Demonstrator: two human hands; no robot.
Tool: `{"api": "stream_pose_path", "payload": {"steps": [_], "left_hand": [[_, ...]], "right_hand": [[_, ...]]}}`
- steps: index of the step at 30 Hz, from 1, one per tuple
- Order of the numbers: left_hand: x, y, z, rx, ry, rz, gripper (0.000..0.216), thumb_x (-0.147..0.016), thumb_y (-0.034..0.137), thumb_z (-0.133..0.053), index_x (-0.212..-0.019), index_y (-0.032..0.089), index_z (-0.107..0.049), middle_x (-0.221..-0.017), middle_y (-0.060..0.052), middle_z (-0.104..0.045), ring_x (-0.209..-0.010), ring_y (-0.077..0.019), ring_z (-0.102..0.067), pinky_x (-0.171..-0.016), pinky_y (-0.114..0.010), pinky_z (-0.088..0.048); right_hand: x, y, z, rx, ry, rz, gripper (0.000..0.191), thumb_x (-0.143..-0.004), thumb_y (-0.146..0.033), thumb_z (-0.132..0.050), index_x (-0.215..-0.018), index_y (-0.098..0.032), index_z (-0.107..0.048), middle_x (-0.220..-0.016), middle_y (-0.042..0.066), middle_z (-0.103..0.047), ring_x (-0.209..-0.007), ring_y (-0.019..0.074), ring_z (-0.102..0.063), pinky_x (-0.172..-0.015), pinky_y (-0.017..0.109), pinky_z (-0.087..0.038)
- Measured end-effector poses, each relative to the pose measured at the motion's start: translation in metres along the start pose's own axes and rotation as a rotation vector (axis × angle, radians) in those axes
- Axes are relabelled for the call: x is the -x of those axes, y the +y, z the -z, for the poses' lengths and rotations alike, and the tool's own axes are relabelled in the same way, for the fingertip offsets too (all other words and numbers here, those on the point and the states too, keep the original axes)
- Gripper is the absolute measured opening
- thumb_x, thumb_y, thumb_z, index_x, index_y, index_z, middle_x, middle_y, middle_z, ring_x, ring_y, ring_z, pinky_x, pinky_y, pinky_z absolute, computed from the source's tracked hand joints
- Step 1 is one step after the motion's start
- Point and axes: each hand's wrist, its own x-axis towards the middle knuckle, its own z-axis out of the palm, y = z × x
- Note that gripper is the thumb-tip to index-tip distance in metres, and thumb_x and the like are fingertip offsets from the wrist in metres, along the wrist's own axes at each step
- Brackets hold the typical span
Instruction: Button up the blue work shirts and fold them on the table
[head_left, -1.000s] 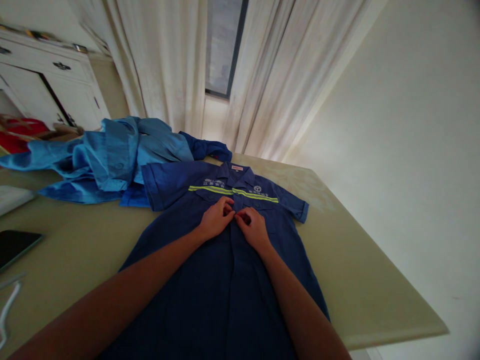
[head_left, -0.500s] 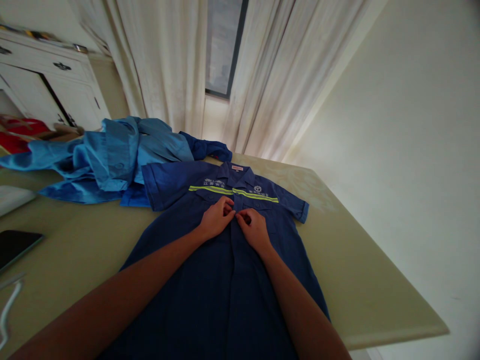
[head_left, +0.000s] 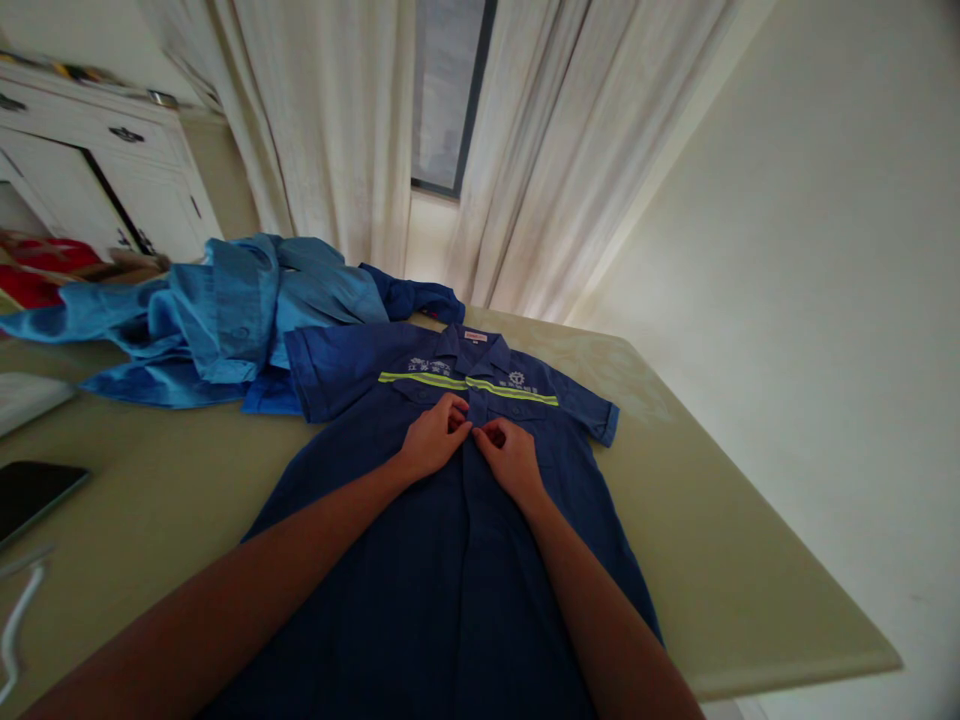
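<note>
A dark blue short-sleeved work shirt (head_left: 420, 600) lies face up on the table, collar away from me, with a yellow-green reflective stripe (head_left: 427, 380) across its chest. My left hand (head_left: 436, 437) is closed on the front placket just under the stripe, thumb and fingers pinching the cloth. Close beside it, my right hand (head_left: 510, 455) pinches the same placket from the other side. The fingertips of both hands almost meet. Whatever button may be between them is hidden by the fingers.
Crumpled lighter blue garments (head_left: 240, 310) are heaped at the back left of the table (head_left: 750, 560). A phone (head_left: 37, 490), a white object (head_left: 30, 400) and a white cable (head_left: 19, 620) lie along the left. Behind stand curtains (head_left: 330, 130) and a white cabinet (head_left: 157, 190).
</note>
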Motion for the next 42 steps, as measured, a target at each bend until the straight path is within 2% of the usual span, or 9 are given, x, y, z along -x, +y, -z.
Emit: {"api": "stream_pose_path", "payload": {"steps": [5,15,19,22,29,32,37,42], "left_hand": [[0.0,-0.001,0.0,-0.007,0.005,-0.006,0.026,-0.088,0.026,-0.065,-0.112,0.025,-0.057,-0.095,0.001,-0.075,-0.085,-0.0175,-0.071,-0.079,-0.03,-0.053],[0.0,-0.003,0.0,0.004,-0.005,-0.013,0.027,-0.088,0.027,-0.065,-0.114,0.024,-0.057,-0.096,-0.001,-0.075,-0.086,-0.0177,-0.072,-0.079,-0.03,-0.053],[0.0,-0.002,0.0,0.005,-0.004,-0.014,0.026,-0.089,0.027,-0.065,-0.113,0.024,-0.057,-0.096,-0.001,-0.075,-0.085,-0.0176,-0.071,-0.078,-0.029,-0.053],[0.0,-0.001,-0.001,0.005,0.007,-0.005,0.024,-0.088,0.027,-0.065,-0.111,0.023,-0.057,-0.094,-0.001,-0.075,-0.083,-0.0176,-0.071,-0.077,-0.029,-0.052],[-0.004,-0.005,-0.001,0.038,-0.014,-0.018,0.022,-0.088,0.023,-0.064,-0.109,0.022,-0.057,-0.089,-0.001,-0.074,-0.08,-0.018,-0.07,-0.075,-0.029,-0.051],[-0.005,-0.007,0.0,0.044,-0.034,-0.021,0.024,-0.089,0.023,-0.063,-0.112,0.023,-0.056,-0.09,0.0,-0.073,-0.081,-0.0182,-0.069,-0.075,-0.03,-0.05],[-0.004,-0.007,0.0,-0.017,-0.029,-0.009,0.025,-0.09,0.025,-0.061,-0.115,0.025,-0.056,-0.094,0.001,-0.072,-0.082,-0.0177,-0.067,-0.075,-0.03,-0.047],[-0.002,-0.003,0.001,-0.03,-0.027,-0.007,0.026,-0.09,0.024,-0.06,-0.116,0.025,-0.055,-0.096,0.001,-0.071,-0.079,-0.0169,-0.065,-0.072,-0.03,-0.046]], "right_hand": [[-0.002,-0.001,0.001,-0.022,-0.028,-0.04,0.018,-0.086,-0.036,-0.07,-0.077,-0.02,-0.071,-0.068,0.002,-0.071,-0.06,0.0167,-0.063,-0.058,0.027,-0.045],[-0.001,0.004,0.002,-0.09,-0.05,-0.019,0.018,-0.084,-0.037,-0.071,-0.081,-0.019,-0.072,-0.069,0.002,-0.071,-0.06,0.0163,-0.062,-0.058,0.027,-0.046],[0.0,0.003,0.001,-0.048,-0.026,0.042,0.013,-0.085,-0.032,-0.071,-0.089,-0.02,-0.072,-0.076,0.001,-0.069,-0.062,0.0156,-0.06,-0.061,0.027,-0.046],[0.002,0.0,0.0,0.031,0.003,0.146,0.008,-0.09,-0.027,-0.066,-0.087,-0.02,-0.07,-0.081,0.002,-0.068,-0.068,0.0161,-0.06,-0.066,0.028,-0.045],[0.006,-0.007,0.001,0.15,0.005,0.233,0.013,-0.096,-0.022,-0.058,-0.092,-0.021,-0.07,-0.091,0.004,-0.067,-0.076,0.0168,-0.061,-0.071,0.028,-0.045],[0.004,-0.006,0.001,0.091,-0.012,0.21,0.01,-0.094,-0.025,-0.062,-0.09,-0.021,-0.071,-0.087,0.003,-0.067,-0.072,0.0159,-0.061,-0.067,0.027,-0.045],[0.0,0.001,0.0,-0.075,-0.051,0.07,0.012,-0.089,-0.029,-0.07,-0.094,-0.019,-0.074,-0.082,0.002,-0.07,-0.066,0.0152,-0.061,-0.063,0.026,-0.046],[0.001,0.0,-0.002,-0.003,-0.05,0.064,0.019,-0.084,-0.024,-0.076,-0.102,-0.018,-0.076,-0.082,0.002,-0.071,-0.068,0.0155,-0.062,-0.066,0.027,-0.047]]}}
